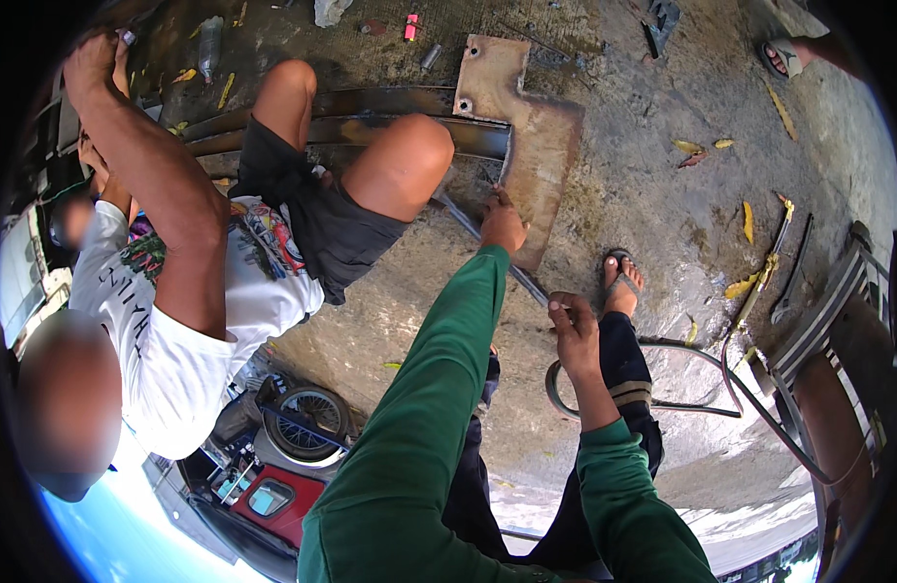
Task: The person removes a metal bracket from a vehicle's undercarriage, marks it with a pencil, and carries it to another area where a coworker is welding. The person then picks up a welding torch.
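A flat, rust-brown steel plate (545, 146) with a stepped outline and two holes lies on the ground ahead of me. My left hand (505, 225) is at its near left edge, fingers curled together and pointing away. What they grip, if anything, is hidden. A thin dark metal bar (528, 284) runs slantwise beneath that hand, alongside the plate. Close to the bar's near end, my right hand (576, 335) is raised with thumb and fingers pinched together. Whether it grips the bar's tip or some small thing, I cannot make out.
Long curved steel strips (371, 131) reach left from the plate. A person in a white shirt (176, 360) squats there. At right lie a brass-coloured torch (759, 277), a hose (701, 355) and a slatted metal frame (837, 340). My sandalled foot (623, 282) stands near the plate.
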